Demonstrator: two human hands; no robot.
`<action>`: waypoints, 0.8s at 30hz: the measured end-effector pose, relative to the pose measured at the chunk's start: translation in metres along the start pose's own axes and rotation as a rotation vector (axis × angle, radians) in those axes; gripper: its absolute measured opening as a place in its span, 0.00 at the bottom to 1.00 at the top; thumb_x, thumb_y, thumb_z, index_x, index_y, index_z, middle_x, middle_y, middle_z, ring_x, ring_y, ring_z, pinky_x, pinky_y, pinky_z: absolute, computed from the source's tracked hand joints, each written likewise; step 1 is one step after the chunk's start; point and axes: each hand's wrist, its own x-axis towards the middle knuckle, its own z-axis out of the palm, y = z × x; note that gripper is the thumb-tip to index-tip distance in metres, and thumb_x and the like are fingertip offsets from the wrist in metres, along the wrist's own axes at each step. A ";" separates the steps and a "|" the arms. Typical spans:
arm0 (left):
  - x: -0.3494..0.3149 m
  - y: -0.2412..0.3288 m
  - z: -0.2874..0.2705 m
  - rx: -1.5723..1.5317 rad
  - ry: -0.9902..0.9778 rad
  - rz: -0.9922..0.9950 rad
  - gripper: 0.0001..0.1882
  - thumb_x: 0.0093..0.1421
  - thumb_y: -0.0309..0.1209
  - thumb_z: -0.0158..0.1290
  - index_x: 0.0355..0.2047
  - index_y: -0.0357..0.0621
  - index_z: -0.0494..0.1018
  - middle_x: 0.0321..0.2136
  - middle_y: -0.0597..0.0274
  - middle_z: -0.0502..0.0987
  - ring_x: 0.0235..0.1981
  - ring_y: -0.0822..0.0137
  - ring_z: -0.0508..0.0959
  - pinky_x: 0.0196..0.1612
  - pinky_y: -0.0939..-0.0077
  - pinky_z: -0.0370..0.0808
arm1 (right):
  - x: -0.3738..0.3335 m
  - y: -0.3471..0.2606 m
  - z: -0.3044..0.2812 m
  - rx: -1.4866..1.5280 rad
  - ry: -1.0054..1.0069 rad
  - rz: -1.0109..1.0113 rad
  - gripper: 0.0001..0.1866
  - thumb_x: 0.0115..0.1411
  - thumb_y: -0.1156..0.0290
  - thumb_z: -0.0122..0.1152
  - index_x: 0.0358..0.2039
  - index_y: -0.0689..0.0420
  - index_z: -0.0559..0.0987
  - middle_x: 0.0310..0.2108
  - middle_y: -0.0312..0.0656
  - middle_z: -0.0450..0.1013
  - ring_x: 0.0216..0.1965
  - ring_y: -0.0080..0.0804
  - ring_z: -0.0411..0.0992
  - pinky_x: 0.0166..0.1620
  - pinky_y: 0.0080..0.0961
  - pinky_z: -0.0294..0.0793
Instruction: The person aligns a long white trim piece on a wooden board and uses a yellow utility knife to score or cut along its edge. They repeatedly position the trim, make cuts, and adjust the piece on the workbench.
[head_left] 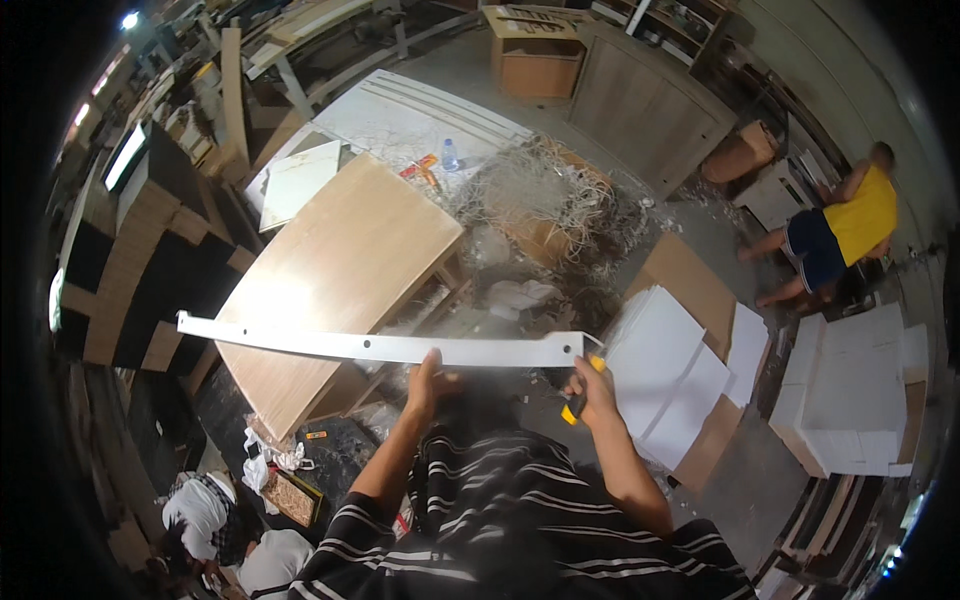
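A long white strip [480,350] with several round dark holes runs crosswise in front of me, its left part over a pale wooden panel [340,240]. My left hand [430,385] grips the lower edge of the strip near its middle, thumb on the front face. At the strip's right end, my right hand [596,392] is closed around a yellow-and-black hand tool [574,408]. Its fingers hide most of the tool, so I cannot tell its exact kind. Whether this hand also touches the strip is unclear.
White boards and cardboard [665,375] lie to the right, near a stack of white panels [850,390]. Beyond the wooden panel is a heap of shredded packing strips [540,195]. A person in yellow [862,220] bends at far right; other people [200,515] are at lower left.
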 end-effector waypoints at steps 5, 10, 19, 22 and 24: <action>-0.022 0.038 0.028 0.695 -0.092 0.240 0.14 0.63 0.34 0.62 0.24 0.39 0.76 0.18 0.63 0.77 0.18 0.70 0.76 0.21 0.75 0.71 | 0.051 0.010 0.037 0.019 0.064 0.039 0.10 0.66 0.68 0.64 0.41 0.52 0.72 0.32 0.35 0.68 0.19 0.21 0.62 0.28 0.27 0.69; 0.023 0.105 0.057 1.458 -0.074 1.210 0.29 0.51 0.32 0.63 0.54 0.44 0.72 0.52 0.48 0.73 0.54 0.48 0.72 0.55 0.54 0.68 | 0.085 0.005 0.093 -0.011 0.056 0.008 0.10 0.64 0.67 0.67 0.39 0.53 0.73 0.31 0.35 0.67 0.19 0.21 0.62 0.29 0.28 0.69; 0.098 0.162 0.061 1.439 -0.336 1.148 0.12 0.61 0.36 0.57 0.43 0.47 0.79 0.37 0.55 0.77 0.37 0.51 0.79 0.39 0.55 0.77 | 0.106 -0.009 0.130 0.300 0.055 0.003 0.20 0.68 0.53 0.60 0.47 0.58 0.76 0.38 0.38 0.75 0.19 0.22 0.60 0.31 0.30 0.72; 0.119 0.183 0.069 1.602 -0.297 0.964 0.09 0.60 0.37 0.58 0.37 0.49 0.80 0.35 0.57 0.80 0.39 0.52 0.80 0.38 0.56 0.79 | 0.114 -0.013 0.120 0.160 0.056 0.030 0.25 0.71 0.54 0.56 0.56 0.62 0.73 0.55 0.48 0.76 0.19 0.22 0.60 0.32 0.31 0.72; 0.133 0.191 0.075 1.583 -0.263 0.853 0.10 0.57 0.39 0.60 0.36 0.50 0.81 0.33 0.59 0.82 0.38 0.55 0.80 0.40 0.59 0.79 | 0.119 -0.014 0.114 0.142 0.040 0.085 0.22 0.71 0.56 0.57 0.54 0.61 0.73 0.54 0.49 0.77 0.19 0.22 0.60 0.31 0.31 0.72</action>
